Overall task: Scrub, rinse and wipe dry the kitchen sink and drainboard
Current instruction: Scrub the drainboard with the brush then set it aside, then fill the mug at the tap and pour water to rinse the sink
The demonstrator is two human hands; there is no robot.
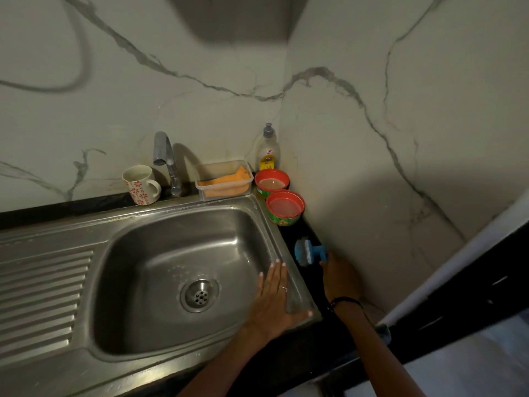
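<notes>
A stainless steel sink (137, 253) fills the middle of the head view, with a round drain (200, 293) in its basin and a ribbed drainboard (40, 293) on its left. My left hand (274, 299) lies flat with straight fingers on the sink's right inner wall and rim. My right hand (339, 277) reaches along the black counter strip at the right and its fingertips touch the handle of a blue scrub brush (307, 250). Whether the fingers grip the handle is hidden.
A tap (166, 159) stands behind the basin. Beside it are a flowered mug (140, 183), a clear box with orange cloths (223, 179), a dish soap bottle (268, 150) and two red-rimmed bowls (284, 206) of liquid. Marble walls close in the corner at the right.
</notes>
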